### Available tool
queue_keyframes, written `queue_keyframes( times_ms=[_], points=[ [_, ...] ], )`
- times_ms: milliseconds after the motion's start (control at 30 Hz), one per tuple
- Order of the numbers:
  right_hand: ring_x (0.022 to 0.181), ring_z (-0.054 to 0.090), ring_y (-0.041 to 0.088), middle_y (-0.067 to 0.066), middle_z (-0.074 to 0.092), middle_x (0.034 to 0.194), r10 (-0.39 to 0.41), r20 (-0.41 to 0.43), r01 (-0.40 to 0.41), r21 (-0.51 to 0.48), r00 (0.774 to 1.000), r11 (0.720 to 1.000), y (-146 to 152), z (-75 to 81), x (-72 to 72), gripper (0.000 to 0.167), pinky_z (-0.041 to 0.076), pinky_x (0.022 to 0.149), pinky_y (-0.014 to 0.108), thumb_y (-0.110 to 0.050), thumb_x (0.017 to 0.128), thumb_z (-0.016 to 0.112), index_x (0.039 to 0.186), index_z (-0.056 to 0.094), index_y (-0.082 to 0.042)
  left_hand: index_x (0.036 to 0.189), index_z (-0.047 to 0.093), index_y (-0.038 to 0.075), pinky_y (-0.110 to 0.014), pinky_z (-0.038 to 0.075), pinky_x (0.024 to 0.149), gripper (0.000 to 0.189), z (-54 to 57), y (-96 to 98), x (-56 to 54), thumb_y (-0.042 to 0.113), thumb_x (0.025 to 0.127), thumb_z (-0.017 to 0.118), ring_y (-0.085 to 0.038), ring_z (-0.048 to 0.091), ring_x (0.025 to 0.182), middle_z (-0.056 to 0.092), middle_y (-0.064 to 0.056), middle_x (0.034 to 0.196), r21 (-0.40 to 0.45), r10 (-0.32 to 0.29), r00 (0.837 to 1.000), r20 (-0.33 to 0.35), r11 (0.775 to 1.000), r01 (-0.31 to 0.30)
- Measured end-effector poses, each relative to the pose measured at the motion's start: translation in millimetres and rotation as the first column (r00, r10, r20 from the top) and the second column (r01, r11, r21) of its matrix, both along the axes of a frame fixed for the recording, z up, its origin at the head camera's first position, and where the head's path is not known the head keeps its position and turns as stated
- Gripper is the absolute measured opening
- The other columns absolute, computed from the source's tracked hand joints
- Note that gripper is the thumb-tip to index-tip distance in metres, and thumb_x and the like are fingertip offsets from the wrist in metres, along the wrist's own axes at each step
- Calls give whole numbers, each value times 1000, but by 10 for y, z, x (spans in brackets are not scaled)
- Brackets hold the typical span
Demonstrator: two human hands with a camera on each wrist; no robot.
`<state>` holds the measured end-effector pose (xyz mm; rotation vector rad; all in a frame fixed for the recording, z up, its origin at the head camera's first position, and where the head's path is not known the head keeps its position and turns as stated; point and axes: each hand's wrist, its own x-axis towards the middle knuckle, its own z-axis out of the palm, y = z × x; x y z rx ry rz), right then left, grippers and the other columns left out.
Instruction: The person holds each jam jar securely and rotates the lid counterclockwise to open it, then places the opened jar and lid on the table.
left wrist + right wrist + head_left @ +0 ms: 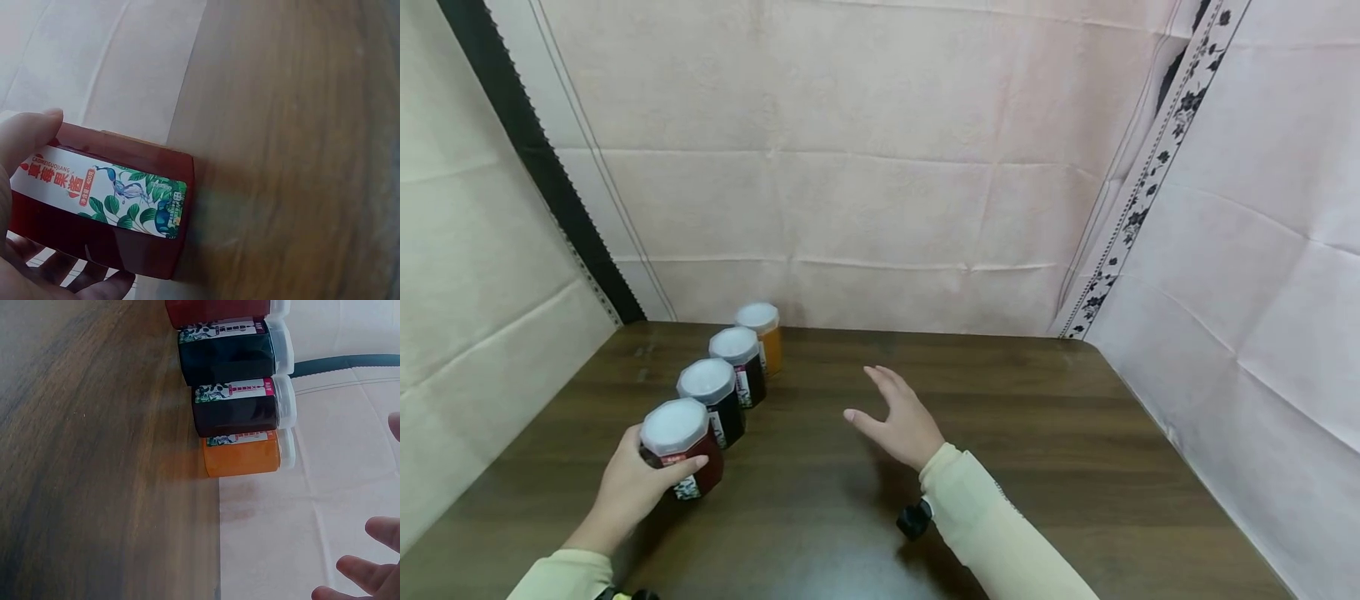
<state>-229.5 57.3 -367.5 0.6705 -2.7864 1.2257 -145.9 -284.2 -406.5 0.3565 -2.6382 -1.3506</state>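
We count four faceted, white-lidded jars on the brown wooden surface (1075, 433), in one diagonal row left of centre in the head view: one red jar (679, 437), two dark jars (730, 412) and one orange jar (771, 346). The red jar, lowest in the row, points lid up, its long axis roughly vertical. We see the left hand (636, 483) curled round it, thumb across its front; the right hand (904, 423), near centre frame, holds nothing, fingers extended, thumb spread.
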Motion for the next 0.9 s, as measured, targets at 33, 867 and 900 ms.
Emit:
queue_keyframes(
  times_ms=[33,867,900],
  points=[
    [142,29,25,1,28,157,-1,1,1,-1,1000,1000,-1,-2,3,76,32,109,53,-57,88,60,150,34,-23,145,16,-10,-61,36,99,103,1,4,2,36,79,79,-46,38,124,34,-32,138,-1,5,1000,2,1000,-5],
    [142,28,27,5,27,157,5,12,-5,-13,1000,1000,27,-14,11,76,31,109,54,-56,88,60,150,35,-20,142,24,-13,-63,38,95,100,3,87,101,39,77,80,-47,41,120,40,-33,133,-39,54,998,-36,998,-55],
    [142,28,27,5,27,157,3,12,-3,-14,1000,1000,32,-13,14,76,31,109,54,-56,88,60,150,35,-20,141,25,-13,-62,38,94,100,8,99,104,39,77,81,-47,42,119,41,-33,133,-46,51,998,-42,998,-53]
  ],
)
